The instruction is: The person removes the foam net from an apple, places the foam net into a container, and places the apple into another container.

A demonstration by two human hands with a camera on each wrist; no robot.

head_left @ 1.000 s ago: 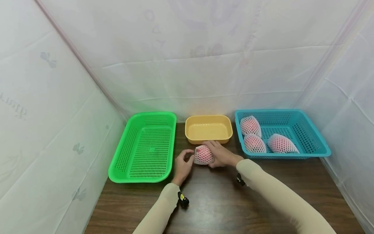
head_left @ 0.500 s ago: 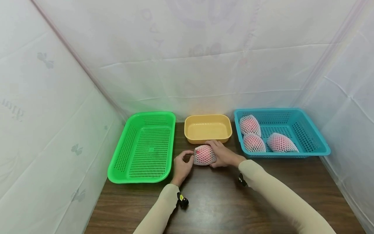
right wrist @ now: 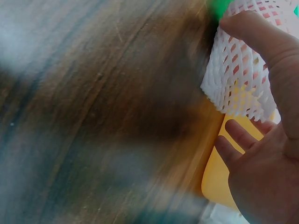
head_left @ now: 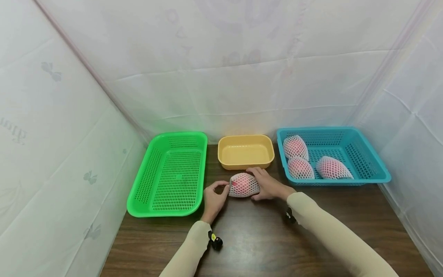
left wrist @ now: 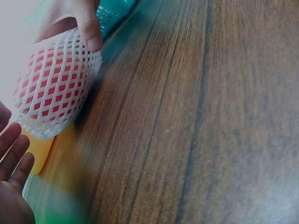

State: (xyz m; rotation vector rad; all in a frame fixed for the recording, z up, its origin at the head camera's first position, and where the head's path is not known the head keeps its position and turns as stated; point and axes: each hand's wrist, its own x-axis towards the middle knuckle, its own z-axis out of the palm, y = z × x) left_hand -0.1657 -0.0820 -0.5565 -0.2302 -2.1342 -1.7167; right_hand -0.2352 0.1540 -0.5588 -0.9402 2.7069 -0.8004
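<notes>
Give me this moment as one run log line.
left hand: fingertips at one end of netted fruit; right hand: gripping its other end; blue basket: three more netted fruits; yellow tray: beyond hands

Left sleeve (head_left: 185,250): plain cream, long, close-fitting, reaching the wrist;
Right sleeve (head_left: 337,232): matching cream, likewise plain and long;
Left wrist camera (head_left: 217,242): small, black, rounded, beside a bright yellow mark (head_left: 213,236);
Right wrist camera (head_left: 290,215): black, small, its details too dim to tell;
Left hand (head_left: 213,199): bare;
Right hand (head_left: 269,187): bare
</notes>
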